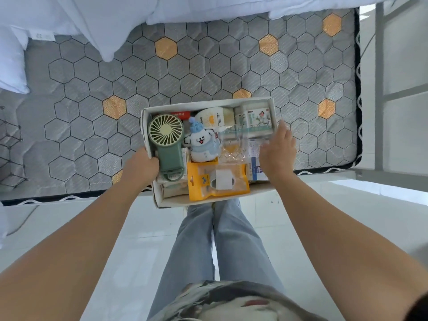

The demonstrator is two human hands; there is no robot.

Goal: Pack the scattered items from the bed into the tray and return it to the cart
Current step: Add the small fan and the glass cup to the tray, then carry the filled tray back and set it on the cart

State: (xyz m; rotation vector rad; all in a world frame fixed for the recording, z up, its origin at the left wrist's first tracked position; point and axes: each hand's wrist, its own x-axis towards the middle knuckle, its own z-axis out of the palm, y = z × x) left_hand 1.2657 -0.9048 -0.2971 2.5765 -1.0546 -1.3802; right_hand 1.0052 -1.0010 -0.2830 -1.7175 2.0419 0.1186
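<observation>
Now the left hand [141,164] grips the full tray [208,104] at its left wall; the right hand [278,148] hovers open, holding nothing. Probably heavy and flimsy, the tray wants a grip on both side walls.

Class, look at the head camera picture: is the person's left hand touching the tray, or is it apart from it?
Touching. The head view shows the left hand wrapped over the left wall of the tray, no gap visible, beside the green fan.

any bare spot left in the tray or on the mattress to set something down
The tray is crowded: fan, plush toy, yellow packet, jars. The mattress is bare left of the tray up to the white bedding, and right of it.
</observation>
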